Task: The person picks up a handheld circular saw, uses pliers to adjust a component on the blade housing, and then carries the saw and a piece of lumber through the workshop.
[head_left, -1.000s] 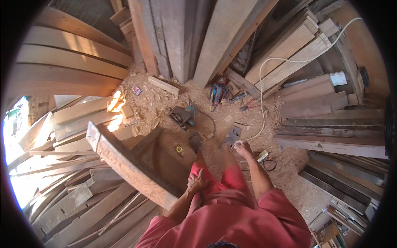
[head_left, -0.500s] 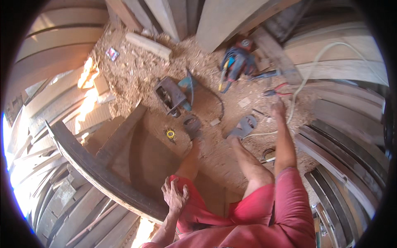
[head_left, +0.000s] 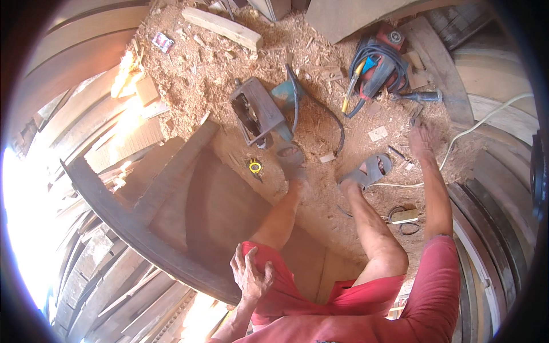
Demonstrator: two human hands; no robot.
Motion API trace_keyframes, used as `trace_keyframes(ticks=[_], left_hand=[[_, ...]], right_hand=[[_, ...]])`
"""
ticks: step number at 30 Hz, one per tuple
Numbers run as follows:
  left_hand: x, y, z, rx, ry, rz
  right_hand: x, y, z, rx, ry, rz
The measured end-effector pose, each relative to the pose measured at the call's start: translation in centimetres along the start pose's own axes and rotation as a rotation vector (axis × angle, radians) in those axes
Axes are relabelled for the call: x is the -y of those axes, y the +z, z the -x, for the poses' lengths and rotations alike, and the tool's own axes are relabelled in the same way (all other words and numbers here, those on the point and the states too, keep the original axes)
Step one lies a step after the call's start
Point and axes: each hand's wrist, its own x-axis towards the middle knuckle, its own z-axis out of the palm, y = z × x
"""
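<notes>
My right hand (head_left: 423, 142) reaches down to the sawdust-covered ground beyond my right foot. Its fingers are closed round pliers (head_left: 416, 115); only a dark end pokes out past the fingertips, and the red handles are hidden. Close by lie a dark, slim tool (head_left: 424, 96) and a small pale wood block (head_left: 378, 134). Fingers apart, my left hand (head_left: 250, 272) rests on my left knee, holding nothing. Ahead of my left foot sits a teal power tool (head_left: 284, 96) with a boxy grey-brown base (head_left: 258, 111).
A cable-wrapped red and black power tool (head_left: 382, 77) lies at the far right, beside a yellow-handled tool (head_left: 353, 86). A pale cable (head_left: 457, 137) crosses the ground near my right arm. A large curved wooden piece (head_left: 143, 240) stands at my left. Stacked boards (head_left: 486, 211) flank my right.
My view has shifted, so the scene sits further right. The pliers' red handles, visible before in front of my right hand, are now hidden as its fingers close. My left hand stays on my knee.
</notes>
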Motion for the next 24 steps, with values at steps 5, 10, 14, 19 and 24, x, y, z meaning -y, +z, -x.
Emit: trace_keyframes(ticks=[5,10,14,19,24], left_hand=[[-0.2,-0.5,-0.2,0.001,0.046,0.010],[0.2,-0.6,-0.4,0.010,0.041,0.041],[0.6,-0.5,-0.4,0.002,0.011,0.088],[1.6,-0.4,0.0,-0.017,-0.048,0.152],[2.7,0.6,1.0,-0.017,-0.117,0.186]], right_hand=[[6.1,1.3,3.6,0.394,-0.021,-1.391],[19.0,-5.7,6.9,0.681,-0.128,-1.729],[27.3,-9.4,8.1,-0.088,-0.385,-1.127],[31.5,-10.4,7.5,0.102,-0.215,-0.966],[33.0,-10.1,5.3,0.281,-0.132,-1.179]])
